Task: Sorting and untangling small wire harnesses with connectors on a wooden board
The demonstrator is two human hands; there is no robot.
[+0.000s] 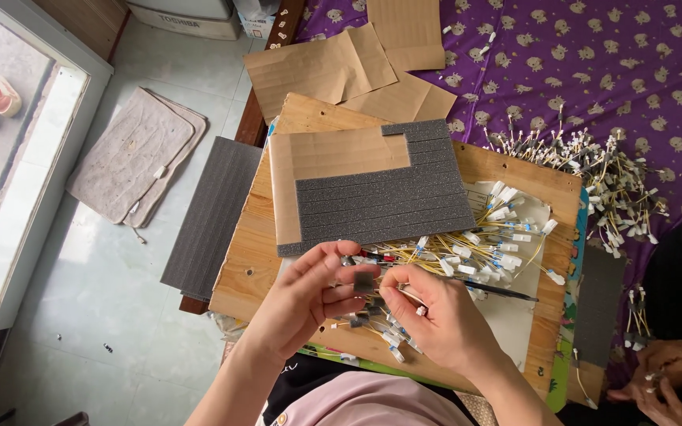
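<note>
My left hand [309, 296] pinches a small grey foam square [364, 280] between thumb and fingers above a wooden board [250, 260]. My right hand [436, 315] meets it from the right, its fingers closed on a thin yellow wire harness [404, 292] at the foam. Just beyond my hands lies a brown cardboard sheet [333, 154] covered with dark grey foam strips [384, 197]. A heap of yellow wires with white connectors [491, 244] rests on the board to the right.
A second pile of wired connectors [601, 170] lies on the purple patterned cloth [633, 71]. Loose cardboard sheets [357, 67] sit farther back. Another person's hands [657, 379] work at the lower right. A grey foam sheet [211, 213] and floor mat [136, 154] lie left.
</note>
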